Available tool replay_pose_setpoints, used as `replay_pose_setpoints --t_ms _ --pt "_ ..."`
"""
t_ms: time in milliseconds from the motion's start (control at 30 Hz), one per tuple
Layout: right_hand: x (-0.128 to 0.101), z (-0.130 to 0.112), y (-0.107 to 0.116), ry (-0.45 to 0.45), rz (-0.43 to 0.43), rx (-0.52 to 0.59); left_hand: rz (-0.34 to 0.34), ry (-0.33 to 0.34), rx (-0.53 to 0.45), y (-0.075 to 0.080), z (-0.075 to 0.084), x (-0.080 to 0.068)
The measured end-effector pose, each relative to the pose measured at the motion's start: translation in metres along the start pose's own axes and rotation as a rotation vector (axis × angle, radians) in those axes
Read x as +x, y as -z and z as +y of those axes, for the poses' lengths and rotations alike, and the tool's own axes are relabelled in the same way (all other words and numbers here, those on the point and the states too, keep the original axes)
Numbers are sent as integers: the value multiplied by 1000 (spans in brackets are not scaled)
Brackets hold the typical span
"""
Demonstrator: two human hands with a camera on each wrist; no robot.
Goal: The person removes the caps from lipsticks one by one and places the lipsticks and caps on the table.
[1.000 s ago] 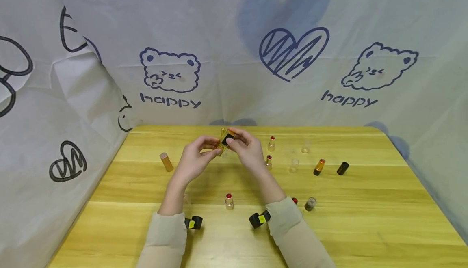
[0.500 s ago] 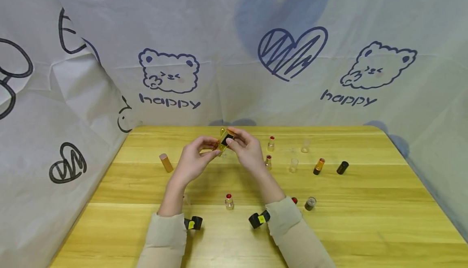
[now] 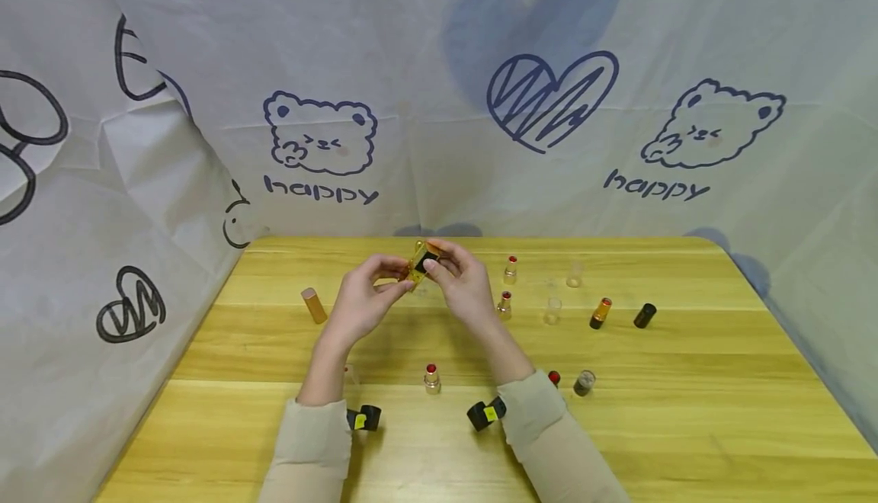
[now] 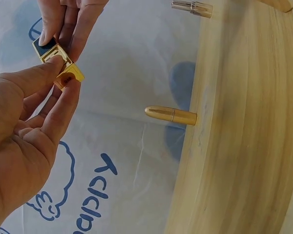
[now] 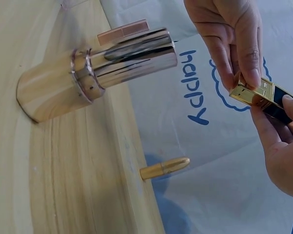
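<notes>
Both hands hold one square gold-and-black lipstick (image 4: 78, 73) above the back of the table. My left hand (image 3: 365, 303) pinches its gold end between thumb and fingers. Opposite it, my right hand (image 3: 469, 286) grips the part with the black panel (image 4: 45, 47), the thumb lying on that panel. A stepped gold section shows between the hands in both wrist views; fingers cover some of it. Just beyond the hands, a bullet-shaped gold lipstick (image 5: 165, 168) stands upright near the far edge. An uncapped lipstick with a red tip (image 3: 431, 379) stands between the forearms.
Right of the hands stand two red-tipped lipsticks (image 3: 511, 270), clear caps (image 3: 552, 311), an orange-and-black lipstick (image 3: 600, 312) and a black cap (image 3: 645, 315). An orange-gold tube (image 3: 314, 306) is at left. Near the right sleeve (image 3: 531, 404) is a round dark cap (image 3: 584, 382).
</notes>
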State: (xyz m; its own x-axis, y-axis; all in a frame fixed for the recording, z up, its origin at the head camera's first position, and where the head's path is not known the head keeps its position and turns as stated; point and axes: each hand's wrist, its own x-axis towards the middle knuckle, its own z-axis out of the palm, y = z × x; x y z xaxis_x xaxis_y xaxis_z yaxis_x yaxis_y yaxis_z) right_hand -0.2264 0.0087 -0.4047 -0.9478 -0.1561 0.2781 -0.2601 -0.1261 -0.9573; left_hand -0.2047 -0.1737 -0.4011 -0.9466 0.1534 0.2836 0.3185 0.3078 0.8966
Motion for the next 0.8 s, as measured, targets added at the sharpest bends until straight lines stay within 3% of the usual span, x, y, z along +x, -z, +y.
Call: replay_pose_setpoints --t_ms 433,800 --pt "-1 0 -1 -11 -43 45 0 -25 -11 3 0 0" --pt "-2 1 -2 7 -6 -77 12 -11 -2 3 1 -1"
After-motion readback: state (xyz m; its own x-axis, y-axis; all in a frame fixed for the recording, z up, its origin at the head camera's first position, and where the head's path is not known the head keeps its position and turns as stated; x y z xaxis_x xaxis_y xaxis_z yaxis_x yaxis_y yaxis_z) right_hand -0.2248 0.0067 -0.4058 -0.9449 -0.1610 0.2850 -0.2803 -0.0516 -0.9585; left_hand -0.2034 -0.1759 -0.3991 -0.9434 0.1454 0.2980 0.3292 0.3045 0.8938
